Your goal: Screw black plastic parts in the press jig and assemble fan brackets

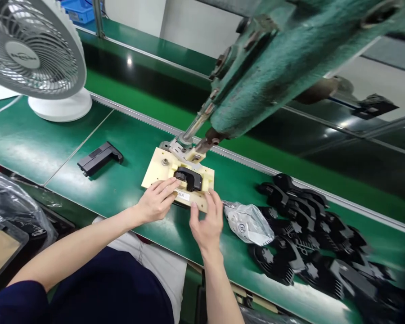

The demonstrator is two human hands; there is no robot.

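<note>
Head view, hands: left hand (158, 199) lies with fingers spread and flat on the near left edge of the cream fixture block (155, 173), fingertips touching the black part (189, 178) seated in it; right hand (207, 222) rests loosely curled at the block's near right corner, thumb apart from the fingers, gripping nothing.

Head view, risk: both hands sit just under the green press arm (290, 58), whose metal tip (192, 150) stands right behind the part (fingers could be caught if it comes down); a nudge from the left fingertips might unseat the part.

Head view, surroundings: a pile of black parts (317, 243) and a crumpled plastic bag (248, 223) crowd the right of the green table (121, 148); one black piece (99, 158) lies alone to the left; a white fan (33, 54) stands far left.

Head view, obstruction: the press arm overhangs the block and hides its far side.
</note>
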